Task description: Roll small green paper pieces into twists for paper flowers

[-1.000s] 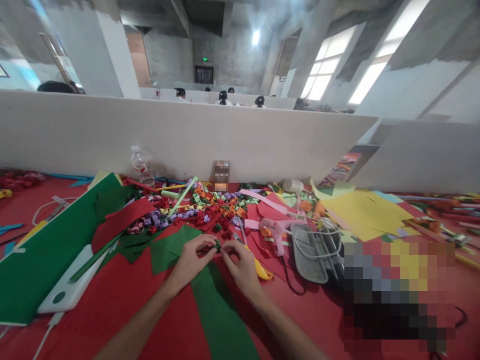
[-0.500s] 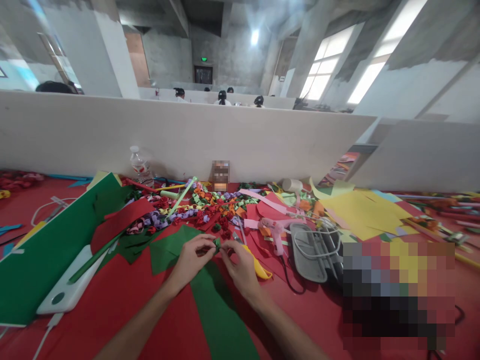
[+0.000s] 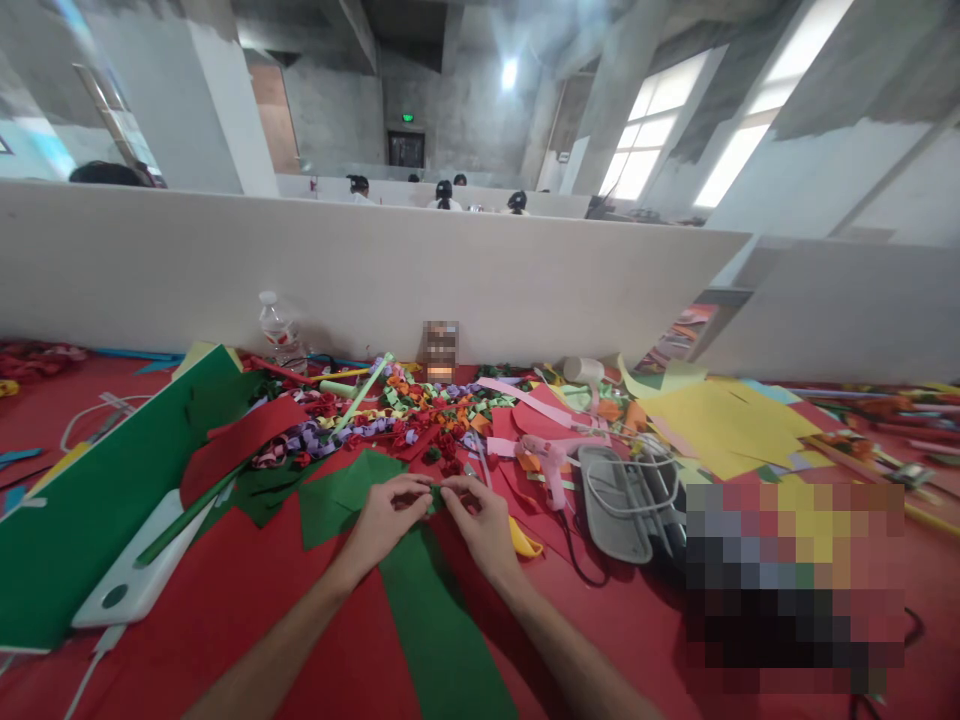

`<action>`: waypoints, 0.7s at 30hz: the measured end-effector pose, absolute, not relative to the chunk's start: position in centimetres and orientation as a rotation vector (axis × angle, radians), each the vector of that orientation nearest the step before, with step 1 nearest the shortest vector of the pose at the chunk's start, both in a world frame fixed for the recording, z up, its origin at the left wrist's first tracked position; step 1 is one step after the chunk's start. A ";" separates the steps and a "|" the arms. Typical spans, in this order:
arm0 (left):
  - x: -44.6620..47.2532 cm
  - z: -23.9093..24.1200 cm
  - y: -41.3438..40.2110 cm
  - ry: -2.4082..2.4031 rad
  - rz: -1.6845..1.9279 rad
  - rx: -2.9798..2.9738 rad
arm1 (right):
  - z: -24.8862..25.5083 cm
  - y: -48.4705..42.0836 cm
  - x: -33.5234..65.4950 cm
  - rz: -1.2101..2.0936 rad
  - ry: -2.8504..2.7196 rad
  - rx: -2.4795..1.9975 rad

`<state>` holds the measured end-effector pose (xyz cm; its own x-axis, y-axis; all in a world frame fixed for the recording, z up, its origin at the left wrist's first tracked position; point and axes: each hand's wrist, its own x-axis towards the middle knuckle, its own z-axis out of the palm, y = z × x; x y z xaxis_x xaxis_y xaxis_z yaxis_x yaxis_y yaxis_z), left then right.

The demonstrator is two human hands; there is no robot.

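Over the middle of the table my left hand (image 3: 391, 515) pinches one side of a small green paper piece (image 3: 436, 499) between thumb and fingers. My right hand (image 3: 480, 520) is closed on the piece's other side, its fingertips close to the left ones. Fingers cover most of the piece, so its exact shape is hard to tell. Beneath both hands runs a long green paper strip (image 3: 442, 620) on red paper (image 3: 300, 620). A yellow-handled tool (image 3: 526, 540) lies partly hidden behind my right hand.
Curled paper pieces (image 3: 442, 415) heap up behind the hands. To the right lie a pink glue gun (image 3: 553, 470) and a grey tray (image 3: 619, 510) with a white cable. A green board (image 3: 127, 480) and a white power bank-like box (image 3: 142, 570) stand left. A white partition (image 3: 360, 270) closes the back.
My right fingers have shifted slightly and now close more over the green piece, leaving less of it showing. My left hand stays nearly in place.
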<state>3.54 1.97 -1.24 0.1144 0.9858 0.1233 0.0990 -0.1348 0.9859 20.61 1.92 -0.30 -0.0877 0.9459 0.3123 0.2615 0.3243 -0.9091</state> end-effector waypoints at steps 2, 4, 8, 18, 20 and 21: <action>3.5 -1.0 1.9 1.146 1.159 1.456 | -0.3 1.9 20.6 0.832 -1.575 -1.133; 3.6 -0.7 1.8 1.137 1.138 1.439 | -0.3 1.9 20.5 0.825 -1.575 -1.137; 3.7 -0.6 1.6 1.059 1.104 1.300 | -0.2 1.9 20.5 0.858 -1.557 -1.135; 3.7 -0.8 1.6 1.084 1.132 1.401 | -0.1 2.0 20.4 0.914 -1.624 -1.125; 3.7 -0.8 1.5 1.090 1.140 1.428 | -0.2 1.9 20.4 0.875 -1.648 -1.123; 3.7 -0.8 1.5 1.095 1.144 1.431 | -0.2 1.9 20.4 0.856 -1.658 -1.121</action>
